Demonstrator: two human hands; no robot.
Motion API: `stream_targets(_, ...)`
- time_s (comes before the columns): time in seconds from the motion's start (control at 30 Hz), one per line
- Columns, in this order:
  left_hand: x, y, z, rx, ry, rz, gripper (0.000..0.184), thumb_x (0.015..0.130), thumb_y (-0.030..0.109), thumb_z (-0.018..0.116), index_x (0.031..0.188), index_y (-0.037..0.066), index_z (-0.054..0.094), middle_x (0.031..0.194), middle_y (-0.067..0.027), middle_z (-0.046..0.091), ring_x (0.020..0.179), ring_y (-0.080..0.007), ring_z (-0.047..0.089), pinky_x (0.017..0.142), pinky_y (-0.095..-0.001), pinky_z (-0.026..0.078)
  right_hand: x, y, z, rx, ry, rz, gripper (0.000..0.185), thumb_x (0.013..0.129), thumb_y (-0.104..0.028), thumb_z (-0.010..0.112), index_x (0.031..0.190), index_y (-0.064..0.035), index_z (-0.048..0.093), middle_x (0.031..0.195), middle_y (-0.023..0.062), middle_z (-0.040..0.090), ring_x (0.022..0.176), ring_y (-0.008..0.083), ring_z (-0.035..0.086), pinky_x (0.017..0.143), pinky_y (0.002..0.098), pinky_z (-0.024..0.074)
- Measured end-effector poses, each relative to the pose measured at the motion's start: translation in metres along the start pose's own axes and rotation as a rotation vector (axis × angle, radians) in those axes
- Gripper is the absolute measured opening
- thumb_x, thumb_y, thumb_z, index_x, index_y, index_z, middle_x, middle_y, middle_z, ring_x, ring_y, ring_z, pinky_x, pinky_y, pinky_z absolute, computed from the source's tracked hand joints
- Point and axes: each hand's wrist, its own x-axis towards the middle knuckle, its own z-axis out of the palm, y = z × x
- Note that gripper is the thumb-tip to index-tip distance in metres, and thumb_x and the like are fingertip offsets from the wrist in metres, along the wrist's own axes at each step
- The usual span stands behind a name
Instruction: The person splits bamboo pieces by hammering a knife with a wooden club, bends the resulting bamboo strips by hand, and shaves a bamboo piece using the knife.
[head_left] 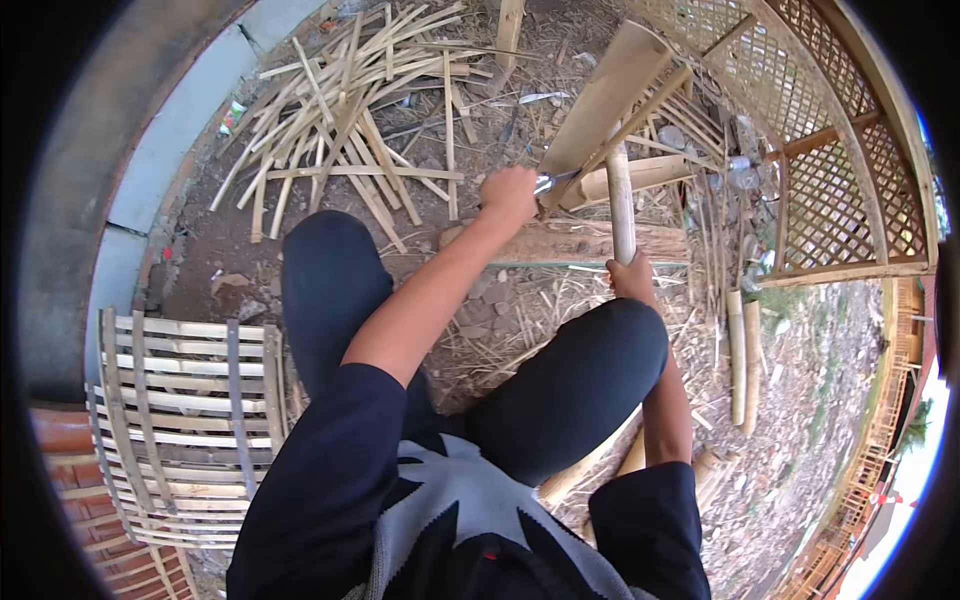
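Observation:
My left hand (508, 197) is closed in a fist around the handle of a knife, hidden by the fingers. The knife blade (545, 183) points right and meets the lower end of a wide split bamboo piece (605, 95), which slants up and away. My right hand (630, 275) grips the near end of a round wooden stick (621, 205). The stick's far end reaches up beside the bamboo, just right of the blade. Beneath them a wooden log (590, 243) lies across the ground. Another bamboo half (640, 178) rests behind the stick.
A heap of bamboo strips (350, 130) covers the ground at the upper left. A slatted bamboo panel (190, 420) lies at my left. Lattice panels (840, 150) stand on the right, near bamboo poles (738, 360). Shavings and debris litter the ground between my knees.

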Motion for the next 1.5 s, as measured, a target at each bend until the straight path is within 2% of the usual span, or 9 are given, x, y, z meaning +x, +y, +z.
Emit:
stream_targets(0.17,0.009,-0.029,-0.006,0.082,-0.034,-0.029,0.020,0.076,0.006,0.063,0.093,0.001,0.071,0.093,-0.0214,0.071,0.089,-0.0386,0.070,0.078,-0.0463,0.057,0.006,-0.046,-0.079,-0.327,0.247,-0.267,0.039,0.078,-0.022,0.071,0.098,0.0095,0.060,0.073,0.0212,0.067,0.058,0.0238,0.068,0.054,0.0389,0.0530)
stream_targets(0.43,0.008,-0.017,0.010,0.069,-0.057,-0.032,0.020,0.076,0.004,0.062,0.094,0.004,0.072,0.096,-0.0181,0.071,0.091,-0.0350,0.071,0.077,-0.0441,0.058,-0.052,-0.223,-0.215,0.452,0.609,-0.327,0.026,0.084,-0.020,0.071,0.095,0.0024,0.063,0.068,0.0055,0.059,0.058,0.0135,0.059,0.052,0.0258,0.0465)
stream_targets(0.6,0.010,0.000,0.028,0.038,-0.026,0.020,0.020,0.077,0.004,0.062,0.094,0.005,0.072,0.096,-0.0166,0.071,0.091,-0.0342,0.071,0.077,-0.0439,0.058,0.001,-0.144,-0.156,0.411,1.148,-0.664,0.029,0.077,-0.014,0.076,0.097,0.0021,0.061,0.080,0.0146,0.066,0.067,0.0194,0.063,0.061,0.0306,0.0499)
stream_targets(0.7,0.015,-0.005,0.045,-0.014,0.026,0.053,0.015,0.076,0.007,0.064,0.088,0.003,0.070,0.089,-0.0193,0.070,0.088,-0.0370,0.070,0.077,-0.0479,0.056,0.041,-0.002,-0.024,-0.357,0.412,-0.088,0.047,0.077,-0.023,0.071,0.109,0.0095,0.060,0.091,0.0290,0.066,0.087,0.0366,0.066,0.075,0.0446,0.0523)
stream_targets(0.77,0.018,-0.004,0.041,0.045,-0.039,0.089,0.015,0.076,0.007,0.064,0.088,0.003,0.070,0.089,-0.0202,0.070,0.087,-0.0375,0.070,0.076,-0.0481,0.056,0.007,-0.001,-0.013,-0.037,-0.023,0.136,0.051,0.076,-0.026,0.071,0.111,0.0095,0.062,0.088,0.0306,0.068,0.085,0.0367,0.071,0.073,0.0458,0.0549)
stream_targets(1.1,0.014,-0.036,0.058,-0.034,0.051,-0.090,0.017,0.078,0.009,0.062,0.090,0.000,0.071,0.092,-0.0218,0.070,0.089,-0.0390,0.069,0.078,-0.0483,0.056,-0.016,-0.129,-0.169,0.333,0.444,-0.205,0.028,0.084,-0.020,0.071,0.096,0.0018,0.058,0.067,0.0034,0.057,0.047,0.0118,0.053,0.044,0.0257,0.0444)
stream_targets(1.3,0.016,-0.037,0.063,0.017,-0.009,-0.075,0.017,0.079,0.009,0.062,0.092,0.002,0.071,0.094,-0.0213,0.070,0.089,-0.0385,0.069,0.079,-0.0476,0.056,0.035,-0.072,-0.081,0.367,0.781,-0.385,0.040,0.081,-0.020,0.071,0.105,0.0077,0.054,0.070,0.0121,0.062,0.054,0.0192,0.059,0.052,0.0342,0.0513)
stream_targets(1.4,0.015,-0.029,0.050,0.085,-0.074,-0.065,0.018,0.079,0.009,0.062,0.093,0.003,0.071,0.094,-0.0203,0.071,0.089,-0.0375,0.070,0.079,-0.0471,0.057,0.033,0.045,0.038,-0.427,0.235,-0.200,0.047,0.075,-0.028,0.072,0.103,0.0082,0.061,0.087,0.0276,0.068,0.077,0.0419,0.069,0.072,0.0510,0.0540)
stream_targets(1.5,0.019,-0.031,0.042,0.134,-0.080,-0.012,0.017,0.080,0.008,0.062,0.093,0.004,0.072,0.093,-0.0197,0.071,0.089,-0.0367,0.070,0.078,-0.0464,0.057,0.039,0.043,0.022,-0.168,0.086,0.033,0.055,0.074,-0.034,0.074,0.105,0.0095,0.060,0.090,0.0301,0.067,0.089,0.0422,0.068,0.079,0.0481,0.0522)
